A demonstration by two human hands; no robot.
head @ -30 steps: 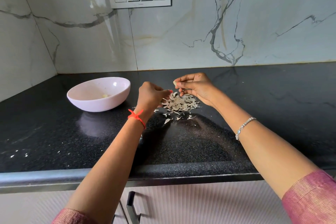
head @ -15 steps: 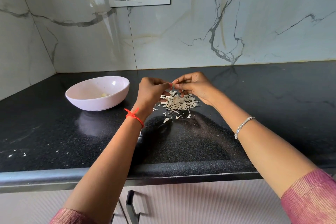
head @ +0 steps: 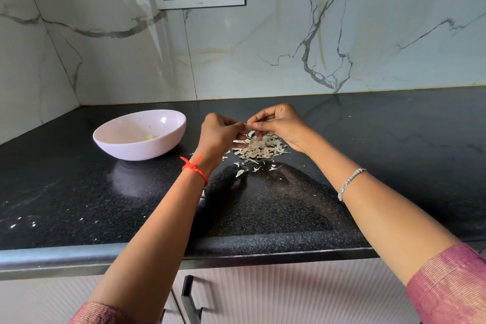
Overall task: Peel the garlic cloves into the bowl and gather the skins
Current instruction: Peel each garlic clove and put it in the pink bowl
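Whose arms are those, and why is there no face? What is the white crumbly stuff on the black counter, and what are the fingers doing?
There is no machine here. The camera sits on a person's head and looks down, so you see only their own two arms reaching forward. The left hand, with a red thread on its wrist, and the right hand, with a silver bracelet, meet above the black counter. Together they pinch one small garlic clove to pull its skin off. The white crumbly stuff below them is a pile of garlic skins, with a few loose bits around it. To the left stands a pale pink bowl with one peeled clove inside.
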